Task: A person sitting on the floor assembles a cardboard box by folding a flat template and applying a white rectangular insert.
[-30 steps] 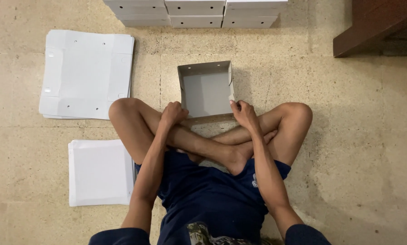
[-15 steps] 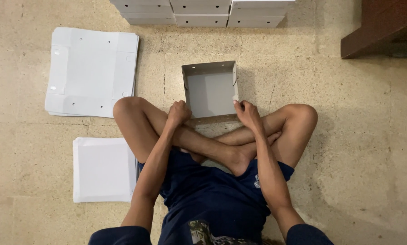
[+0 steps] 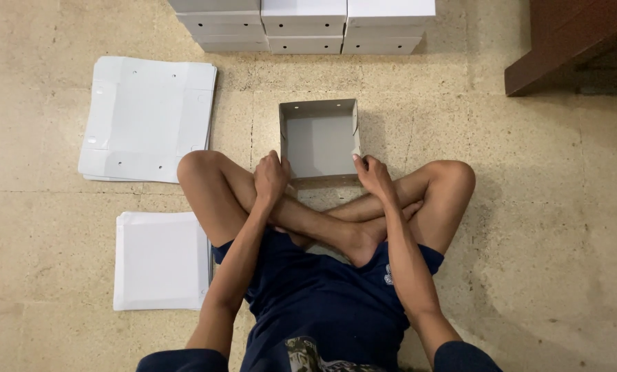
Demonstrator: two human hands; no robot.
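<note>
1. Grey cardboard box (image 3: 319, 141): stands open-topped on the stone floor (image 3: 529, 227), directly ahead of the seated person's crossed legs. Three walls are upright; the near edge lies low at the shins.
2. Left hand (image 3: 270, 178): curled over the box's near left corner, fingers closed on the cardboard edge.
3. Right hand (image 3: 372, 176): closed on the near right corner, thumb against the right wall, fingers bent underneath.
4. Both hands grip the same near edge, one at each end, well apart.
5. Stack of flat white cut sheets (image 3: 150, 117): on the floor to the left of the box, punched with small holes, not touched.
6. Second stack of plain white sheets (image 3: 160, 260): beside the person's left thigh, nearer the body.
7. Row of finished white boxes (image 3: 305, 24): stacked at the top edge, beyond the grey box.
8. Dark wooden furniture (image 3: 570, 41): upper right corner, only partly in view.
</note>
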